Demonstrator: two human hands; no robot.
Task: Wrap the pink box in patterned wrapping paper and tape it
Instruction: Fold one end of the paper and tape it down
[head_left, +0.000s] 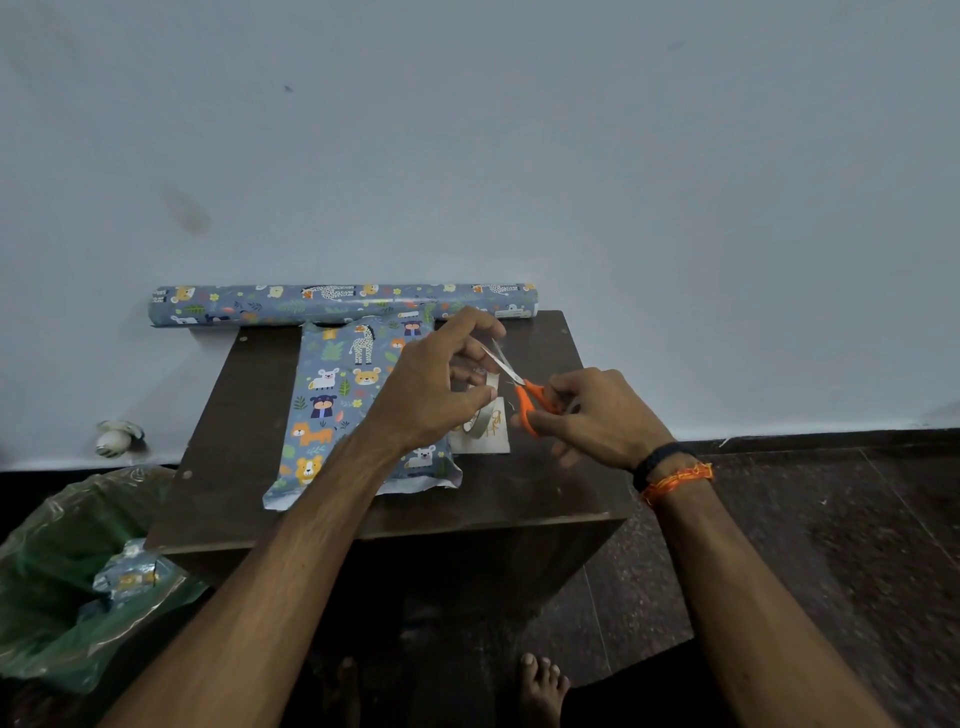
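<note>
**Scissors at the tape**

Lower left, a green bin bag (57, 582). Centre frame, the right hand (597, 415) grips orange scissors (530, 400), blades on a tape strip pulled by the left hand (431, 384), which pinches the tape roll (483, 415). The paper-covered box (343, 405) lies centre-left on the dark table (545, 488); beyond, the wrapping paper roll (343, 304) against the wall.

Nothing here gives me words I can read. Just below my left hand (421, 395), a small white card (485, 439) on the table carries gold curly lettering, half hidden by the tape roll (480, 415) and too small to make out. Beyond my fingers, the wrapping paper roll (343, 303) has a white label near its right end, illegible
</note>
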